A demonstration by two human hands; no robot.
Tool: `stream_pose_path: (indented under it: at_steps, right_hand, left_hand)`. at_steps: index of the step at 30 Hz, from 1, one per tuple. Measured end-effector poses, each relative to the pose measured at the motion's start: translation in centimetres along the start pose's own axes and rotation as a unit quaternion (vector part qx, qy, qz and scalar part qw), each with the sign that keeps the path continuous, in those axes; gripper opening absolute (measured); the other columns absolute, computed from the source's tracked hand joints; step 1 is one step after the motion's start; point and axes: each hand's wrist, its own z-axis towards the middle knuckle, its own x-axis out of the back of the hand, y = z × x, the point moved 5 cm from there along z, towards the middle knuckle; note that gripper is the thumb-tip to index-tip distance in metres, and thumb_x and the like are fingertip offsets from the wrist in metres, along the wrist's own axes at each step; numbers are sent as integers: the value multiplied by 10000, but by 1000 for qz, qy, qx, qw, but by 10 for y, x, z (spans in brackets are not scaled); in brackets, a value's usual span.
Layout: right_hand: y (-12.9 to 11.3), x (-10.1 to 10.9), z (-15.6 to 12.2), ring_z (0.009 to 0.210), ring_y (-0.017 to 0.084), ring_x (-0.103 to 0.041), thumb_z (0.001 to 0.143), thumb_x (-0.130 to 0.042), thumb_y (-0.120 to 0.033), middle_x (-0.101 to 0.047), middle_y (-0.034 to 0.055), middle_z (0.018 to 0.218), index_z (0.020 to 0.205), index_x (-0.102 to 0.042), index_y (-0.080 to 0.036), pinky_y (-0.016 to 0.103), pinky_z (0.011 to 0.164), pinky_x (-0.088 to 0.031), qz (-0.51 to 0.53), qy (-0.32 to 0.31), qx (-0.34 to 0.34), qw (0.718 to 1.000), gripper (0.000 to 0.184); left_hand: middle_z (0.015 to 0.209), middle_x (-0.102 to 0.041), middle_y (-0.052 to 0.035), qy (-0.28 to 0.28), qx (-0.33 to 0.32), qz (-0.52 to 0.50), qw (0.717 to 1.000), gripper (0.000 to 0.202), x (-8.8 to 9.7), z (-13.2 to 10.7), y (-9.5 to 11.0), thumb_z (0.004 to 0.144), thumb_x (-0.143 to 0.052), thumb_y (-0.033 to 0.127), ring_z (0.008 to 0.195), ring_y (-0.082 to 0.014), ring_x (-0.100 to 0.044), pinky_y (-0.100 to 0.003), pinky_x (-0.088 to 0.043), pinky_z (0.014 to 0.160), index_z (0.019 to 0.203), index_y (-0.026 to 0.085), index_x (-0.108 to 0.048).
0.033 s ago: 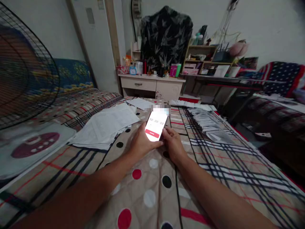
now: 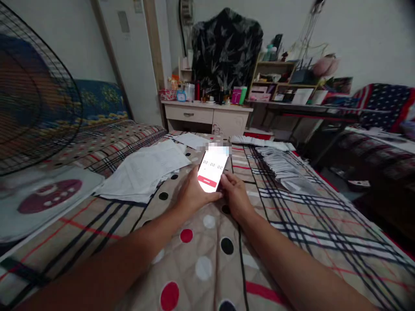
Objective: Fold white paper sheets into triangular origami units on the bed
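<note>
A smartphone with a bright white screen, zeros and a red button is held above the bed, tilted toward me. My left hand wraps round its lower left side, with the thumb along the bottom edge. At the lower right edge, my right hand has its fingers curled in and grips the phone there. The fingers behind the phone are hidden, and the top of the screen is blurred out.
Loose papers lie left of the phone, beside a plastic bag with a dark red print. Piled paper strips are on the right. A fan stands at the left edge. Behind the bed is a cluttered white dresser.
</note>
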Motion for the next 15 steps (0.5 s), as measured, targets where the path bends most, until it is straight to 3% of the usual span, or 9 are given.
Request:
stream_pose_path:
  at_steps: [5, 9, 12, 15]
  right_hand:
    - [0, -7, -4, 797, 207, -668, 755, -727, -441, -744, 37, 951, 983, -724, -225, 325, 730, -518, -31, -51, -13, 998, 315]
    - [-3, -18, -10, 856, 216, -674, 759, -721, -486, -736, 40, 1005, 1058, -703, -245, 315, 705, -517, -61, -110, -34, 992, 384]
    - [-5, -21, -14, 952, 237, -686, 825, -655, -498, -727, 72, 1079, 1169, -646, -249, 335, 749, -522, -80, -134, -49, 987, 426]
    - [-8, -16, -15, 958, 254, -697, 863, -588, -533, -711, 91, 1137, 1218, -611, -251, 389, 792, -535, -116, -123, -53, 984, 454]
  left_hand:
    - [1085, -639, -88, 13, 57, -1, 998, 744, 12, -11, 4, 517, -835, 252, 908, -234, -635, -362, -512, 761, 1171, 185, -487]
    - [1113, -649, -93, -5, 63, -46, 997, 744, 35, -24, 6, 534, -809, 212, 951, -232, -642, -360, -520, 808, 1200, 174, -479]
    - [1142, -649, -106, -16, 76, -27, 997, 782, 70, -43, 6, 530, -811, 198, 971, -243, -643, -362, -528, 816, 1233, 161, -473]
    - [1187, -642, -113, -8, 91, 12, 996, 855, 119, -72, 9, 525, -823, 211, 1005, -260, -642, -374, -531, 843, 1291, 153, -447]
